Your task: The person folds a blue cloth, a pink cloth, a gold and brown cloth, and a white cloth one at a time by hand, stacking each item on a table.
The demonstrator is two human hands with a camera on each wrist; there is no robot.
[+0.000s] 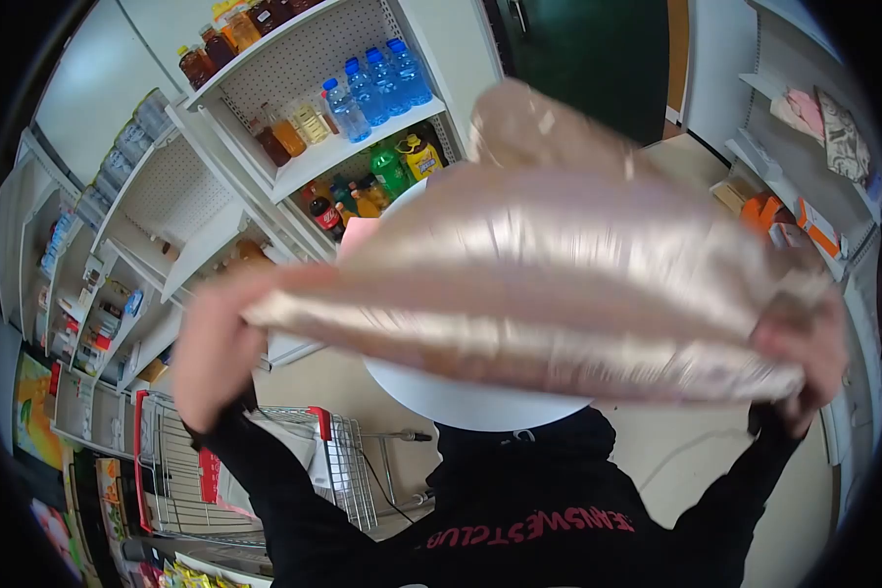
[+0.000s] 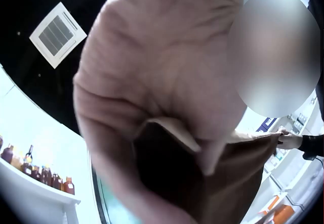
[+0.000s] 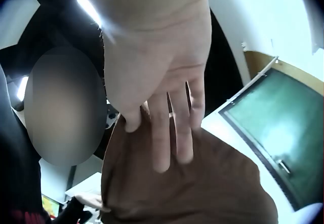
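A shiny pinkish-beige satin cloth (image 1: 559, 284) is stretched wide in front of the body, blurred by motion, its underside (image 3: 192, 183) brown in the right wrist view. My left hand (image 1: 216, 343) grips its left end; in the left wrist view the left hand (image 2: 162, 67) has thumb and fingers curled at the fabric's edge. At the other end my right hand (image 1: 808, 353) pinches a corner. Seen from the right wrist, the right hand (image 3: 162, 77) lays its fingers along the brown fabric. Beneath the cloth, a round white tabletop (image 1: 490, 404) is mostly covered.
A shopping cart (image 1: 255, 470) with papers inside stands at lower left. Shelves with blue-capped water bottles (image 1: 377, 88) and other drinks rise ahead on the left. Folded fabrics (image 1: 823, 127) and orange boxes (image 1: 769, 216) sit on the right-hand shelves. A dark green door (image 1: 588, 59) is beyond.
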